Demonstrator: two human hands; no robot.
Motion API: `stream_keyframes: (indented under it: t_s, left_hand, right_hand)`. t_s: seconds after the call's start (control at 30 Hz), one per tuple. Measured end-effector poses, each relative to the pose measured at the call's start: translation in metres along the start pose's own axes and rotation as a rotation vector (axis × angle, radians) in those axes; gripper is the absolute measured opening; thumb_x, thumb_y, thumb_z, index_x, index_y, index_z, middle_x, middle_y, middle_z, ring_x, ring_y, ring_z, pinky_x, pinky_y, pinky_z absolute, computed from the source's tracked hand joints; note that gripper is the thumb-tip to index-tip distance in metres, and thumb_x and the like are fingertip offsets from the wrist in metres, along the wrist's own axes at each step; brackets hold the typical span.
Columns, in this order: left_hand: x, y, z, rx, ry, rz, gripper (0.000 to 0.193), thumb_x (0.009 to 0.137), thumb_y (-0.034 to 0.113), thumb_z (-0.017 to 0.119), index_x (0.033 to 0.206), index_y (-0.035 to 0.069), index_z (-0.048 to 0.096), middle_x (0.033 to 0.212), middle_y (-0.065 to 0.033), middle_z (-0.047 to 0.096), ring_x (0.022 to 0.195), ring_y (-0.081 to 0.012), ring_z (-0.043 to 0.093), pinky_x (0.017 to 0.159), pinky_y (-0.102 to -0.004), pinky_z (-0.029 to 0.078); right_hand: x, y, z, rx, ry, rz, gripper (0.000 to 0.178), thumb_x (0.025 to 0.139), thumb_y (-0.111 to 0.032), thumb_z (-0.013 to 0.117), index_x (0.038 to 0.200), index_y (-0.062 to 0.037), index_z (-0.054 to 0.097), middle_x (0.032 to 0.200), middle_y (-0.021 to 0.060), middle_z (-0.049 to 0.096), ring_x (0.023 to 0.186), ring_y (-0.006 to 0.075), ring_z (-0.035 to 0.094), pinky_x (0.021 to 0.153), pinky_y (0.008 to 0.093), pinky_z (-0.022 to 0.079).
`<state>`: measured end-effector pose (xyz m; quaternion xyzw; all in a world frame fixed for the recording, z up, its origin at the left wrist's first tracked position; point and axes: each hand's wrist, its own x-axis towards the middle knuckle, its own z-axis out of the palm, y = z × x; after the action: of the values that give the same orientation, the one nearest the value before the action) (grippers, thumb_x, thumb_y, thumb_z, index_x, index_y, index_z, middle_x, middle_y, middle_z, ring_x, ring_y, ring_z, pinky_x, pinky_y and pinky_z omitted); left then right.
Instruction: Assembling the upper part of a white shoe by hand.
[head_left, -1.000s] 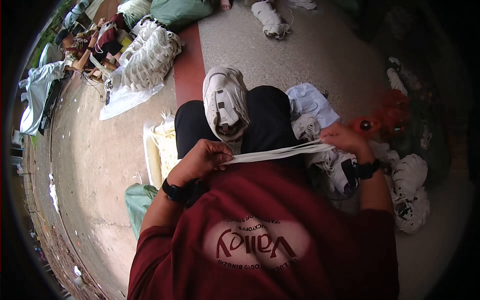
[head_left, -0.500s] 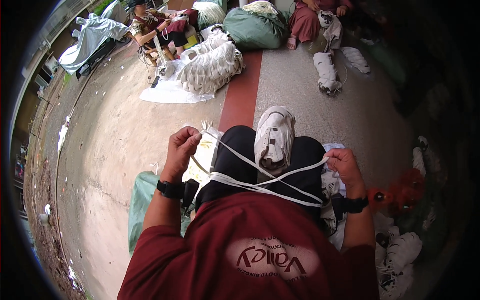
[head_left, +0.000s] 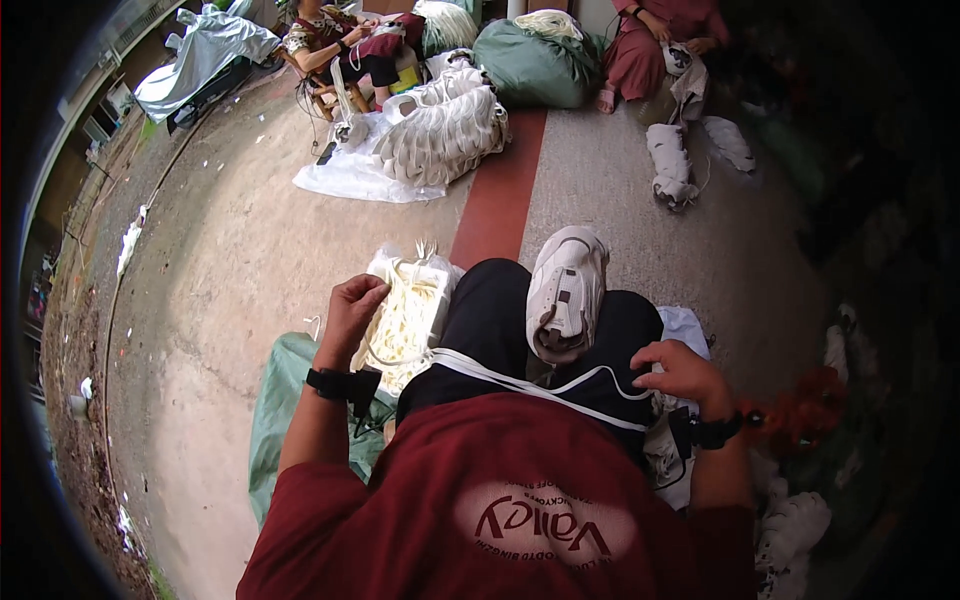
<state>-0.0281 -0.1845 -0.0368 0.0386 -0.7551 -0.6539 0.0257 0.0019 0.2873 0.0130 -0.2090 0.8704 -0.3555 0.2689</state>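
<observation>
Floor [head_left: 230,250]: bare concrete, crossed by a red painted stripe [head_left: 497,200] | white plastic sheet [head_left: 345,178] spread under a heap of white shoes [head_left: 440,135] | green sack [head_left: 535,65] set beyond | green bag [head_left: 285,400] laid nearby

A single head-worn fisheye camera looks steeply down from close above the seated person's dark red cotton shirt [head_left: 500,500] and lap, with the grey concrete floor [head_left: 240,250] curving away far ahead.

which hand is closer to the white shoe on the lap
Right. The right hand rests on the thigh just beside the white shoe. The left hand is farther off, at the bag of white laces.
</observation>
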Motion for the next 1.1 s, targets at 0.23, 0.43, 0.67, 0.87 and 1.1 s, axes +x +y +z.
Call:
stream_keyframes:
  t_s: [0.23,0.43,0.67,0.87,1.1]
  left_hand:
    - [-0.021,0.099,0.148,0.033,-0.799,0.430,0.012,0.079,0.002,0.063,0.090,-0.002,0.062,0.081,-0.0081,0.064,0.074,-0.0088,0.056,0.067,-0.0251,0.046]
    - [-0.006,0.082,0.108,-0.016,-0.577,0.252,0.005,0.082,0.004,0.063,0.079,0.000,0.062,0.069,0.0008,0.058,0.066,-0.0046,0.050,0.059,-0.0198,0.040]
    - [0.031,-0.007,0.044,0.125,-0.048,0.143,0.011,0.082,0.007,0.062,0.081,-0.003,0.064,0.071,-0.0009,0.062,0.064,-0.0063,0.052,0.058,-0.0212,0.043]
    - [0.036,-0.046,0.013,0.911,0.297,-0.109,0.015,0.077,0.015,0.064,0.080,0.001,0.065,0.070,-0.0152,0.064,0.062,-0.0242,0.061,0.060,-0.0319,0.047]
    - [0.019,0.026,0.144,0.253,-0.322,0.262,0.043,0.087,0.032,0.056,0.109,-0.006,0.054,0.102,-0.0195,0.060,0.095,-0.0265,0.058,0.082,-0.0329,0.045]
  right_hand:
    - [0.068,-0.099,0.046,0.767,0.154,-0.422,0.043,0.079,-0.022,0.067,0.111,0.0025,0.051,0.102,0.0097,0.058,0.100,0.0171,0.054,0.087,0.0283,0.042]
    - [0.040,-0.067,0.022,0.821,0.063,-0.128,0.010,0.083,-0.007,0.060,0.081,0.0019,0.064,0.058,-0.0049,0.049,0.049,0.0007,0.039,0.045,0.0161,0.029]
    - [0.022,-0.033,0.010,0.661,0.250,0.015,0.011,0.079,-0.008,0.060,0.072,-0.0001,0.064,0.056,-0.0055,0.047,0.051,0.0016,0.037,0.046,0.0181,0.026]
    - [0.034,-0.015,0.015,0.530,0.348,0.001,0.012,0.079,-0.010,0.060,0.071,-0.0019,0.062,0.057,-0.0065,0.046,0.053,0.0019,0.037,0.048,0.0180,0.028]
    - [0.089,-0.035,0.039,0.466,0.217,-0.086,0.012,0.079,-0.009,0.059,0.071,0.0006,0.061,0.059,-0.0028,0.051,0.057,0.0046,0.044,0.052,0.0223,0.036]
